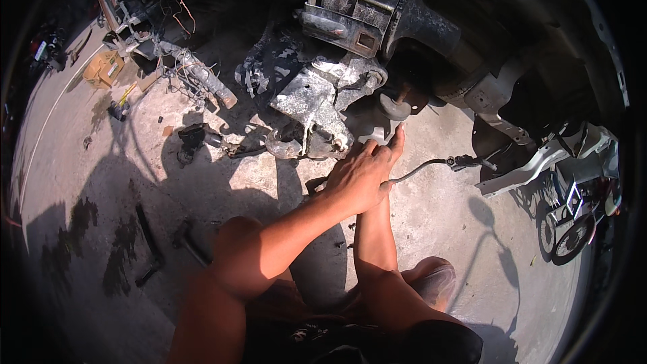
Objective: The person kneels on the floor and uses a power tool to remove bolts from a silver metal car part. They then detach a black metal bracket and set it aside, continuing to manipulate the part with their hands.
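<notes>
My left hand (364, 174) reaches up against the underside of a vehicle part, beside a grey metal bracket (375, 128) and a rounded grey rubber-like mount (395, 106). One finger stretches along the mount's lower side; the others bend inward, and what they grip is hidden. Crossing beneath it, my right forearm (375, 239) runs up to the same spot. The right hand itself is covered by the left one. A dark cable (421, 166) with a connector (460, 162) extends rightward from beside my left wrist. A worn, whitish metal casting (306, 104) hangs just left of my hands.
A large dark cylindrical housing (360, 0) hangs overhead. Bent metal brackets (532, 162) jut out at right, near a bicycle-like wheel (573, 239). On the concrete lie a dark bar (148, 246), a hammer-like tool (192, 244), loose parts (192, 141) and a cardboard box (104, 69).
</notes>
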Motion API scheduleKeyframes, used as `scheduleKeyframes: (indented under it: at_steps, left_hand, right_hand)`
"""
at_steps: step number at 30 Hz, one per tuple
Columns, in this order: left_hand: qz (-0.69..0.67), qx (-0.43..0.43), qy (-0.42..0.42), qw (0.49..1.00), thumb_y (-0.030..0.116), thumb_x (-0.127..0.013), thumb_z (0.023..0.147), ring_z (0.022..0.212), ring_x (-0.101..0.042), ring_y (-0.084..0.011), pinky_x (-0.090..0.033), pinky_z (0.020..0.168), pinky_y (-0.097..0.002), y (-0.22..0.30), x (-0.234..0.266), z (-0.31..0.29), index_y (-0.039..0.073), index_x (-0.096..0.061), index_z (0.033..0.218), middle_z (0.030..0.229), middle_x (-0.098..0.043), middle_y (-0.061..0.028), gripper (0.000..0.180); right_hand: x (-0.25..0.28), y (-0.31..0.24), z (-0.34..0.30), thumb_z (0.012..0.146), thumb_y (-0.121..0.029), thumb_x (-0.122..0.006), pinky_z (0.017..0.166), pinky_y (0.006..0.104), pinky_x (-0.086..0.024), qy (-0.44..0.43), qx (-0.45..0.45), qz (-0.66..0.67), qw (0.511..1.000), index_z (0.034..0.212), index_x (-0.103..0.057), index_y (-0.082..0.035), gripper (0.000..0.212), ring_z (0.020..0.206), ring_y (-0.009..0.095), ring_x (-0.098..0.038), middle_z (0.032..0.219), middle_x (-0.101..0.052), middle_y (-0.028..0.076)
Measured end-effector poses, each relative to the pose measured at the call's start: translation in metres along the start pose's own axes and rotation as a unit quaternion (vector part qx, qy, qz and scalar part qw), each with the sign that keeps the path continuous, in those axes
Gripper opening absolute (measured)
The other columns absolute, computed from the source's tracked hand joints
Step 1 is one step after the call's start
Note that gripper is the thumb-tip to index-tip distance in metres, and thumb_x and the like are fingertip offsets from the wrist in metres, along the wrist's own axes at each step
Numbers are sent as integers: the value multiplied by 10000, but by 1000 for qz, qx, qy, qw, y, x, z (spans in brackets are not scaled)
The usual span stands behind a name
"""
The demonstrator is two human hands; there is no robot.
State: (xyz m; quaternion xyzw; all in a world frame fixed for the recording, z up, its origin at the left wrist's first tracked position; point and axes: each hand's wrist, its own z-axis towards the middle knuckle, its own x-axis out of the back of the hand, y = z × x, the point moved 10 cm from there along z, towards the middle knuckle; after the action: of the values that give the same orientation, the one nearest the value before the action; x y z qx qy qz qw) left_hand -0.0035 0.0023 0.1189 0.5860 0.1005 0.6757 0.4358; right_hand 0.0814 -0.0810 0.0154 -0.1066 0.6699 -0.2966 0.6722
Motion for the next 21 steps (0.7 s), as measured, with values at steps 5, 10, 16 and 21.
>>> scheduleKeyframes:
  at_steps: [5,10,16,21]
  left_hand:
    - [-57,-27,52,997,156,-771,779,1109,-530,-443,-469,916,-485,0,4,3,-35,-402,1231,1207,-459,-277,614]
    - [-81,-34,97,991,183,-778,783,1181,-449,-453,-423,957,-513,-15,-3,-3,-36,-342,1205,1219,-422,-295,646]
    - [-87,-24,57,994,195,-779,789,1412,-247,-504,-396,1076,-487,-7,-4,-3,-65,-347,1351,1521,-143,-354,755]
    - [-89,-20,57,994,207,-784,789,1437,-219,-485,-396,1085,-466,-21,-9,2,-41,-391,1382,1559,-50,-352,753]
  right_hand:
    - [-6,5,-11,953,-381,-568,889,357,-471,-40,-20,-23,999,1331,-425,-148,467,1013,223,-571,1180,-582,101]
    - [-38,27,-17,901,-489,-593,694,347,-489,-168,-174,15,970,1200,-513,-134,471,828,218,-578,1046,-609,81]
    - [-12,13,-9,924,-518,-552,752,357,-554,35,-100,108,988,1161,-588,-113,470,851,238,-640,1027,-659,85]
    - [-21,14,-2,964,-519,-488,863,405,-542,-27,-90,96,991,1258,-525,-109,505,965,259,-632,1116,-632,111]
